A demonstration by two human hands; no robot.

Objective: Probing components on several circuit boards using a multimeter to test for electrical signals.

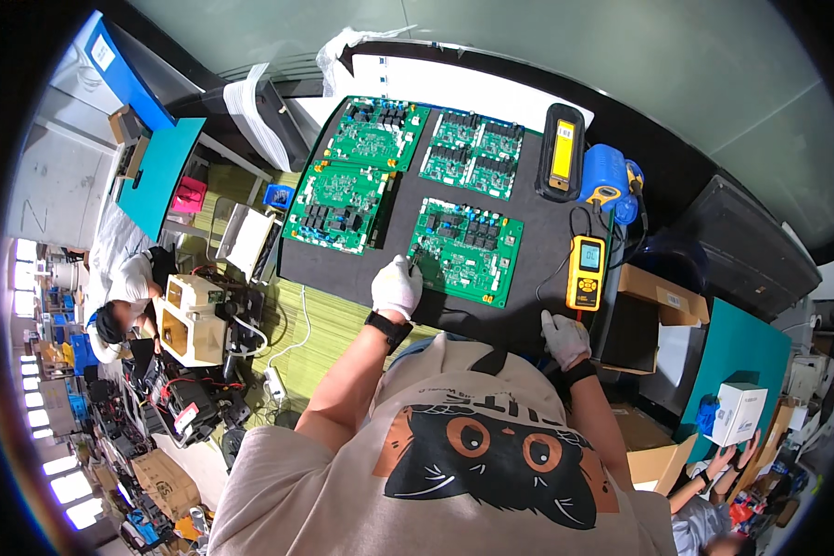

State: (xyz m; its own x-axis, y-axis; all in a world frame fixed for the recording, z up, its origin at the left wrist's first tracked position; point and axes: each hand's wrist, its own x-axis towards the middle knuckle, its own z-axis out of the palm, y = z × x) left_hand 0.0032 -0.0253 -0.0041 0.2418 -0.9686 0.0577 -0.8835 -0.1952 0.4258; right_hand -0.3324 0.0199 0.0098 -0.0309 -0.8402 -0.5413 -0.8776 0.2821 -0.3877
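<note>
My left hand, in a white glove, is at the left edge of a green circuit board. Its fingers are pinched together by a small dark thing at the board's edge, too small to name. At the mat's front right, my right hand, also gloved, is just below a yellow handheld meter with a lit display. Its fingers look curled, and a bit of red shows between it and the meter; what it holds is hidden. A thin black lead runs from the meter's top down its left side.
More green circuit boards lie on the dark mat. A black case with a yellow label and a blue device stand at the back right. Cardboard boxes are on the right. Other people work left and lower right.
</note>
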